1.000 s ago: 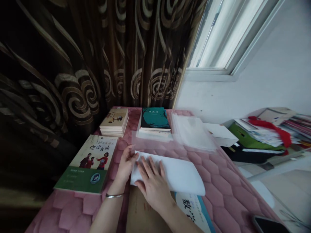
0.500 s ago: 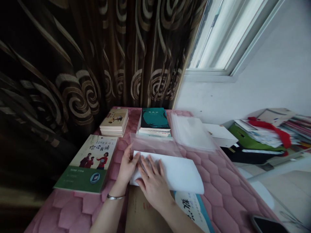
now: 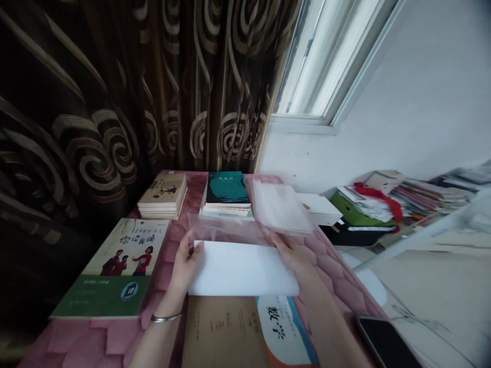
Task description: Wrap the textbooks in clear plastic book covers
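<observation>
A white folded-over cover flap (image 3: 241,268) lies across the top of a book (image 3: 245,332) with a brown and blue-orange cover, on the pink quilted table (image 3: 115,337). A clear plastic sleeve (image 3: 226,229) juts out beyond the flap's far edge. My left hand (image 3: 183,268) grips the left end of the flap and sleeve, thumb on top. My right hand (image 3: 295,258) pinches the right end of the sleeve at its far corner.
A green and cream book (image 3: 115,268) lies at the left. A book stack (image 3: 163,196) and a teal-covered stack (image 3: 227,194) sit at the back, beside a pile of clear sleeves (image 3: 280,207). A dark phone (image 3: 387,342) lies near right. Curtain behind; cluttered shelf at right.
My right hand has left the middle of the white flap and gone to its right end. The view has shifted, so everything sits further left.
</observation>
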Demonstrator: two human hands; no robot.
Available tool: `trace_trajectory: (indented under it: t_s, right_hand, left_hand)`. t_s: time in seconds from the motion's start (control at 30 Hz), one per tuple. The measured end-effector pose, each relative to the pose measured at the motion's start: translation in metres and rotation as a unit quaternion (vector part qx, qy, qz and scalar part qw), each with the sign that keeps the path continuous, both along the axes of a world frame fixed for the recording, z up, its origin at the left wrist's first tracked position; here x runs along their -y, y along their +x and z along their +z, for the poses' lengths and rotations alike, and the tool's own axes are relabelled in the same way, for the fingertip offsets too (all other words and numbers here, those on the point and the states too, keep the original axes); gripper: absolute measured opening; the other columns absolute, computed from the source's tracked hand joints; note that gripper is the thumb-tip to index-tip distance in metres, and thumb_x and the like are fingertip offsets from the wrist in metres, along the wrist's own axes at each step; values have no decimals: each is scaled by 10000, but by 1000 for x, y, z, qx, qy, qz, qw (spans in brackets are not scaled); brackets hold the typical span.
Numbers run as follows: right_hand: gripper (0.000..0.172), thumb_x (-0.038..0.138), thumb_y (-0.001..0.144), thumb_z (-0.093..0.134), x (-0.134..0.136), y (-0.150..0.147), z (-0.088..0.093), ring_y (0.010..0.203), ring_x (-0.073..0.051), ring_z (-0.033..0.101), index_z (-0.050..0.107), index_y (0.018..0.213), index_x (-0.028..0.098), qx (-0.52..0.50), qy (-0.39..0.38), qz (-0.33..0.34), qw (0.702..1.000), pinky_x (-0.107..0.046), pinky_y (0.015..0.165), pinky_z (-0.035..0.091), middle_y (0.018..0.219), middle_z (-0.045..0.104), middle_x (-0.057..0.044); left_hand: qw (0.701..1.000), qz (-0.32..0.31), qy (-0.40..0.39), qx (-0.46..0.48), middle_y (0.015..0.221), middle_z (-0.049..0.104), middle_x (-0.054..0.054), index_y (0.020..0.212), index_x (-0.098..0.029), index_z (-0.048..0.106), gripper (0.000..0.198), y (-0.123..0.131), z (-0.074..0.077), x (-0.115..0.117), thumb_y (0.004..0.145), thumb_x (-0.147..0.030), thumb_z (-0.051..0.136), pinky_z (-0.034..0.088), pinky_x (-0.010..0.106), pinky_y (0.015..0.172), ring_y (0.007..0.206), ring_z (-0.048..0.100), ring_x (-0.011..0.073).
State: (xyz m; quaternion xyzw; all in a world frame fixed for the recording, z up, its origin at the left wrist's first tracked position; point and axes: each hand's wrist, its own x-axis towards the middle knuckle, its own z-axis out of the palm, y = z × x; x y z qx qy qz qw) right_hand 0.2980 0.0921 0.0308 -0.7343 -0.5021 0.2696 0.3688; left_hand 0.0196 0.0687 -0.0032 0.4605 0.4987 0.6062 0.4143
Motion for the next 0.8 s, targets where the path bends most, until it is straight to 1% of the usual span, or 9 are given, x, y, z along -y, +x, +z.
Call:
trace_trajectory:
  t_s: [0.1,0.2,0.27,0.4,0.47,0.57,0.63,0.7,0.8]
  right_hand:
    - [298,439,800,582,3,1,7,1010,-275,658,716,903,194,-82,-48,14,995,-368,858,512,994,733,-94]
    - [286,403,743,658,4,2,3,938,-254,680,711,926,190,-202,-13,41,979,-347,795,519,937,741,-84]
    - [296,389,685,709,2,6,-4,851,-239,688,712,909,196,-262,20,44,964,-331,733,519,881,742,-69]
    - [262,460,576,761,-2,11,-14,660,-222,652,685,632,215,-270,57,35,960,-313,590,506,666,701,-33]
    - [300,508,558,762,-3,12,-16,633,-220,643,674,578,221,-272,62,48,959,-314,566,506,633,689,-28]
    - [310,520,543,773,-2,13,-21,669,-233,663,712,641,232,-285,69,54,955,-323,585,527,672,711,-30]
    - [311,516,555,773,-1,16,-27,713,-246,679,728,687,239,-288,70,52,954,-328,597,540,722,730,-39]
    - [307,513,575,768,0,20,-34,746,-255,689,731,707,238,-294,72,47,952,-330,602,547,775,743,-51]
    - [303,492,585,775,1,26,-43,736,-249,691,734,721,224,-305,75,32,949,-324,596,545,824,749,-73]
  left_hand:
    - [1000,9,7,-1,1047,686,64,1270,-211,566,566,-1,-2,-3,744,-390,678,455,321,939,1036,619,207]
    - [1000,17,13,1,1138,668,74,1224,-215,582,534,-1,-4,-4,728,-378,693,438,309,959,1099,597,206]
    - [1000,20,9,0,1126,676,76,1195,-208,580,519,-1,-4,-4,718,-373,700,453,300,928,1051,616,197]
    - [1000,18,-7,-15,964,708,56,1094,-188,593,441,0,-2,-3,722,-408,686,487,279,779,856,646,179]
    - [999,27,-6,-40,834,698,35,991,-180,621,381,0,-1,-2,712,-430,686,477,263,693,759,627,172]
    - [995,33,-12,-89,656,631,3,787,-174,627,288,-1,-1,-2,729,-454,659,440,246,604,634,561,152]
    - [993,32,-16,-108,603,587,-11,692,-175,593,304,-1,-2,-1,751,-470,629,416,235,580,601,524,138]
    - [993,33,-13,-112,591,568,-18,662,-175,569,327,-1,-3,-1,759,-485,612,405,230,575,596,506,133]
    - [993,36,-14,-111,615,581,-10,678,-172,579,332,-1,-4,0,767,-491,599,407,236,592,615,506,139]
